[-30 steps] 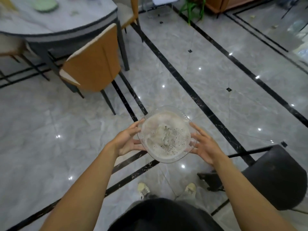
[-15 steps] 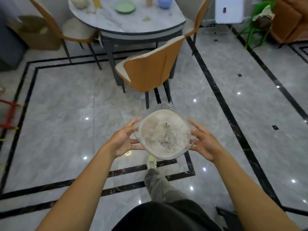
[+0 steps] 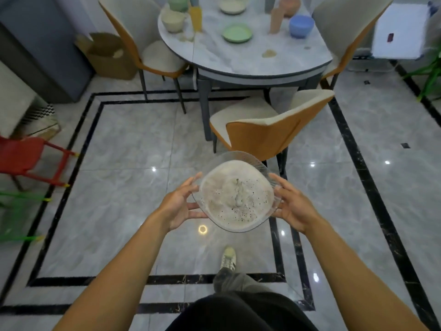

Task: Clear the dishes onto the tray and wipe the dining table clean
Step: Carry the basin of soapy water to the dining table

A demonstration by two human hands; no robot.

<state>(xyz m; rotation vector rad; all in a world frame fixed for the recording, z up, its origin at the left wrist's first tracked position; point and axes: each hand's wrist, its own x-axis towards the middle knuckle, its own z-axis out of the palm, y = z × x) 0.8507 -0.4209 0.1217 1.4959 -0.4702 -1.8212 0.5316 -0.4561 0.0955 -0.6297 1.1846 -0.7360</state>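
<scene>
- The person carries a clear glass tray (image 3: 236,192) out in front of the body, well short of the dining table (image 3: 250,65). It is held roughly level, probably so nothing slides off.
- The left hand (image 3: 180,204) and right hand (image 3: 292,206) clasp opposite edges, fingers spread along the rim and thumbs curled in beneath it. A two-sided hold suits a wide, slippery dish.
- In the tray lies a pale crumpled mass flecked with dark specks — likely a wiping cloth, though that cannot be told for sure.
- The dishes to be cleared stand on the table: a green plate (image 3: 237,33), a blue bowl (image 3: 301,26), a cream bowl (image 3: 173,19) and a yellow cup (image 3: 195,17). Whether the bowls hold anything cannot be seen.
- A brownish spill (image 3: 269,53) lies near the table's front edge — the wiping job. An orange-backed chair (image 3: 269,132) stands between the person and the table.
</scene>
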